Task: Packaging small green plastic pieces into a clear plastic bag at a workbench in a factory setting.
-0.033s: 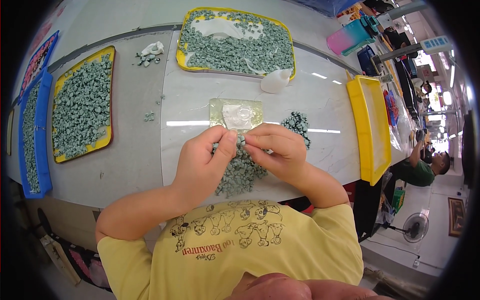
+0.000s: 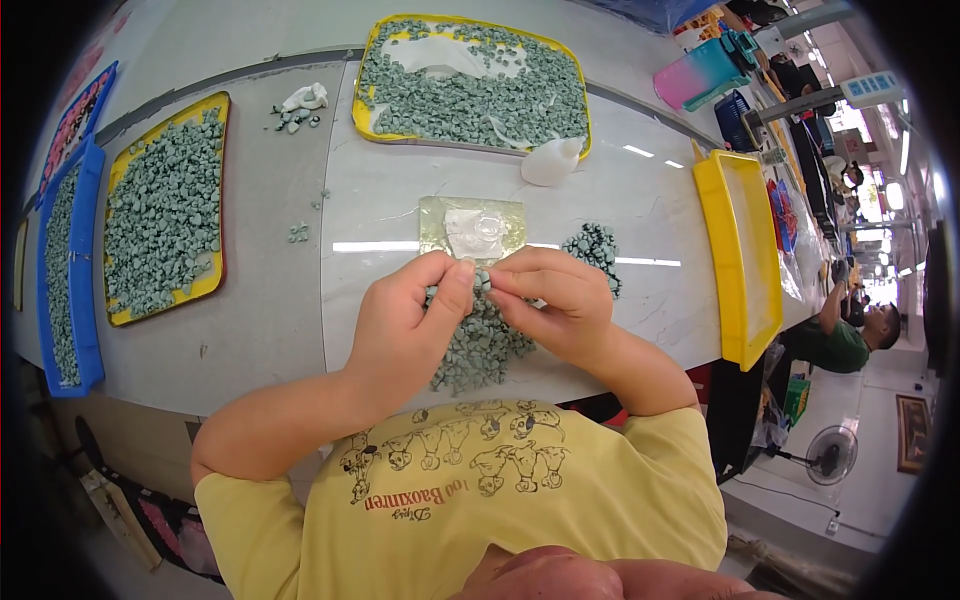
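Over the table, my two hands meet fingertip to fingertip. My right hand (image 2: 562, 300) pinches a small grey-green piece (image 2: 484, 281) that shows a dark part. Thumb and forefinger of my left hand (image 2: 415, 305) are pressed together right beside it; what they hold, if anything, is hidden. Beneath the hands spreads a pile of similar grey-green pieces (image 2: 475, 352). Just beyond lies a yellowish square sheet (image 2: 432, 222) bearing white paper (image 2: 462, 232) and a small round clear dish (image 2: 488, 226). A darker pile of pieces (image 2: 595, 252) sits right of it.
A yellow tray of grey-green pieces (image 2: 470, 105) is at the back, with a white squeeze bottle (image 2: 550, 163) at its corner. Another full yellow tray (image 2: 219, 250) and a blue bin (image 2: 88, 270) stand left. A yellow tub (image 2: 738, 260) stands right; beyond it, a person (image 2: 845, 335).
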The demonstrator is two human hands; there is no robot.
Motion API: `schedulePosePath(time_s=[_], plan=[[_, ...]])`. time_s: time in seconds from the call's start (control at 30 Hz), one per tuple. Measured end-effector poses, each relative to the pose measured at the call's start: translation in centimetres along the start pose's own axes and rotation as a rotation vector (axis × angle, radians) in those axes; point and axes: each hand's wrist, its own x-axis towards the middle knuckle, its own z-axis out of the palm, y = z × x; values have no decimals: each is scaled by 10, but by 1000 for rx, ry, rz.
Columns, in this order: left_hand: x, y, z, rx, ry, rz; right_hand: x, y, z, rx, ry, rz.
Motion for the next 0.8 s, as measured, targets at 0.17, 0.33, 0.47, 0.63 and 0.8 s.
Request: schedulePosePath(time_s=[0.17,0.33,0.47,0.63,0.8], plan=[[1,1,1,23,-6,10,5,-3,-12,-12,-69,60],[3,-8,3,106,-144,-70,13,11,-61,-198,-47,283],[5,-2,4,106,-252,-157,2,26,-84,-387,-71,450],[11,10,5,-246,-171,-397,-9,32,-85,-592,-364,433],[17,6,-2,-621,-136,-463,-9,33,-77,-603,-412,505]])
